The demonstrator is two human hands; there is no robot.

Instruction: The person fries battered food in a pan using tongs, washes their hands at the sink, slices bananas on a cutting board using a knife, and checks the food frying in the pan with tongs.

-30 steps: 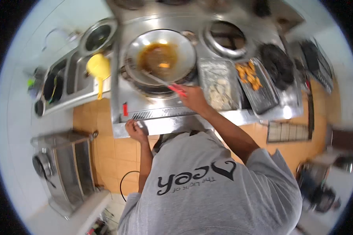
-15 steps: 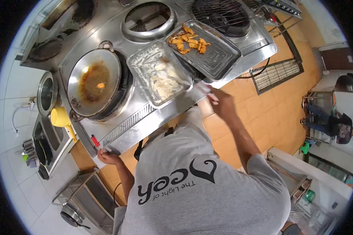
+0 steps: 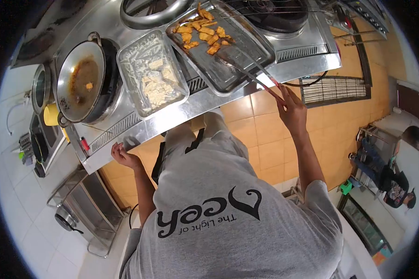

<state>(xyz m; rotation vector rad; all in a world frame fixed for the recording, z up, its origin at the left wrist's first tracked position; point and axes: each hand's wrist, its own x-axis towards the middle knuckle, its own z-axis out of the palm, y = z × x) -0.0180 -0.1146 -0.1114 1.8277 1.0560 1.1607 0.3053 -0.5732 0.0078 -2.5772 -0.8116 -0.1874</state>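
Note:
My right hand (image 3: pixel 293 111) holds metal tongs (image 3: pixel 251 74) with red handles, their tips over the dark metal tray (image 3: pixel 237 42). Browned fried pieces (image 3: pixel 205 35) lie at that tray's far left part. My left hand (image 3: pixel 125 156) is beside the counter's front edge, fingers loosely curled and apart, with nothing in them. Between the tray and the wok (image 3: pixel 81 74) sits a clear container (image 3: pixel 153 76) of pale, coated pieces. One small orange piece (image 3: pixel 89 86) is in the wok's brown oil.
A red lighter (image 3: pixel 84 143) lies near the stove's left front. The yellow dipper (image 3: pixel 51 115) and sink (image 3: pixel 56 137) are at the left. A black burner (image 3: pixel 277 16) is behind the tray. Another person (image 3: pixel 393 188) is far right; a wheeled-looking rack (image 3: pixel 86 209) stands lower left.
My right hand has moved from the wok to the right, bringing the tongs over the dark tray. The view has turned and shifted right. My left hand stays near the counter edge.

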